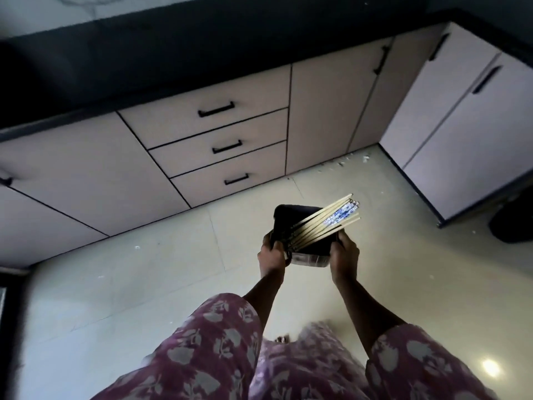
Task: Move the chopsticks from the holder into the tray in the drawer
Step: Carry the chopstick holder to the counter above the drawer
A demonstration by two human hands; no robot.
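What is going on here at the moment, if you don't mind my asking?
A person stands on a tiled kitchen floor, holding a dark holder with both hands: the left hand grips its left side and the right hand its right. A bundle of chopsticks leans out of it toward the right. The three drawers in the cabinet ahead are all closed, and no tray is in view, so no chopsticks have been moved yet.
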